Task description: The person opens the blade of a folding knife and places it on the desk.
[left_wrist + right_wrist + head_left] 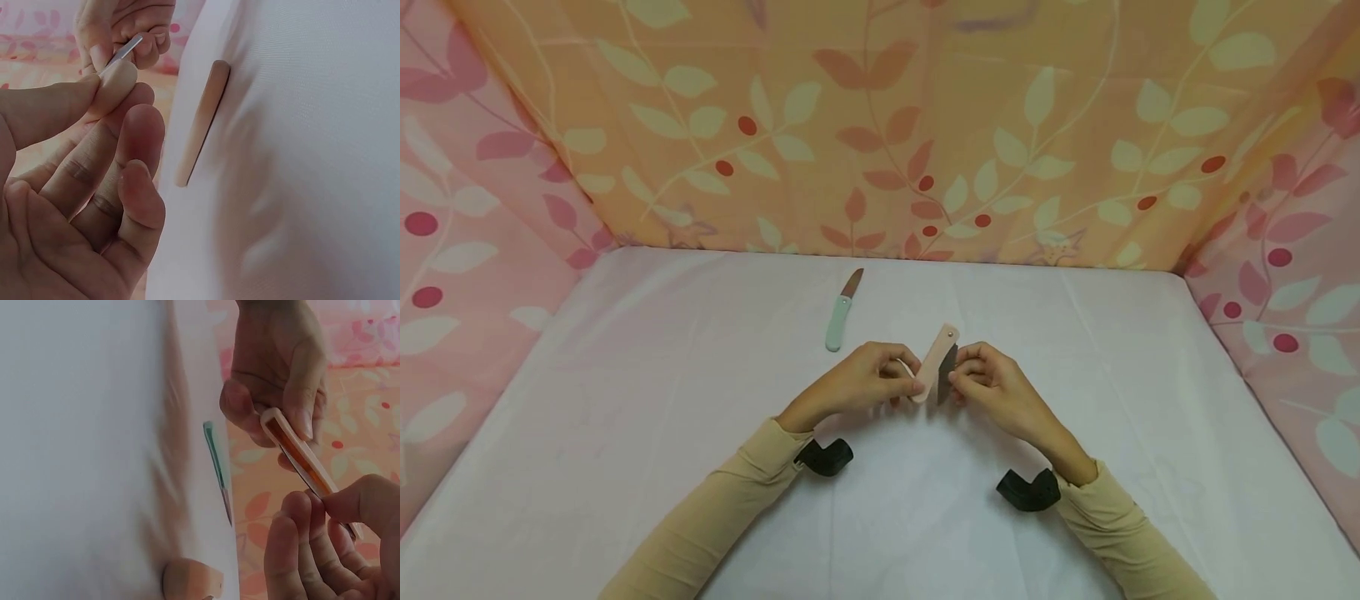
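My left hand (872, 375) pinches the pale pink handle (937, 362) of a folding knife between thumb and fingers. The thumb and fingers of my right hand (992, 387) pinch its dark blade (947, 375), which stands partly folded, at a narrow angle to the handle. In the right wrist view the handle's long slot (300, 456) faces the camera. The left wrist view shows the handle's rounded end (119, 84) at the left thumb, with the blade edge (128, 47) beyond it.
A mint-green folding knife (838, 323) lies with its blade out on the white-covered table (625, 417), beyond my left hand. On the cloth in the left wrist view lies a long tan piece (203, 125). Patterned curtains (880, 125) enclose the back and sides.
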Demonstrator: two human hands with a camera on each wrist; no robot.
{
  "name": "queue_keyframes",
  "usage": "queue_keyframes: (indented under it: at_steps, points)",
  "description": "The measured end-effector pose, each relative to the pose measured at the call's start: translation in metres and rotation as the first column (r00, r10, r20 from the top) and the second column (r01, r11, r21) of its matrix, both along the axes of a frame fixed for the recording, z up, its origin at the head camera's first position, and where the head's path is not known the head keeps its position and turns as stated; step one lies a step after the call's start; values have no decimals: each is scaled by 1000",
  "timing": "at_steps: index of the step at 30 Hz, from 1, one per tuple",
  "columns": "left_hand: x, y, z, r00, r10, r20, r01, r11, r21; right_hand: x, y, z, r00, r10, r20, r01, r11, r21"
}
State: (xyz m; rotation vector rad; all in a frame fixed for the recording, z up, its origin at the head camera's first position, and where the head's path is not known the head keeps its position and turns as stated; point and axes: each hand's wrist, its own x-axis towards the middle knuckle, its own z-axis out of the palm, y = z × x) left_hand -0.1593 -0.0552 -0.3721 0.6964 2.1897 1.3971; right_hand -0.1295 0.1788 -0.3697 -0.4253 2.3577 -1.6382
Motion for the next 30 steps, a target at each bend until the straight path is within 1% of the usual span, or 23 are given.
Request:
queue_keyframes:
  at_steps: [5,8,14,17,21,24,30]
  points:
    - [-3,-4,2,1000,-16,-8,16,1000,-10,-3,4,0,1000,29,-12,-29,1000,11]
    - [-4,-8,3,1000,-12,-11,12,1000,-11,-4,5,-1,999,36,-33,-36,999,14]
    - [-4,-10,6,1000,16,-2,-16,999,28,-3,3,-2,997,-15,-71,18,999,33]
    - [-3,-9,6,1000,31,-1,-31,999,39,-3,2,-3,998,-27,-53,30,999,46]
    - [-2,-9,7,999,52,-10,-51,998,47,-2,1,-5,1000,-9,-21,10,999,33]
    - [-2,-8,6,998,62,-8,-62,997,56,-2,-1,-5,1000,4,-20,-4,1000,17]
    - [-1,-6,5,997,67,27,-68,996,50,-1,-4,-5,1000,7,-26,-7,1000,13]
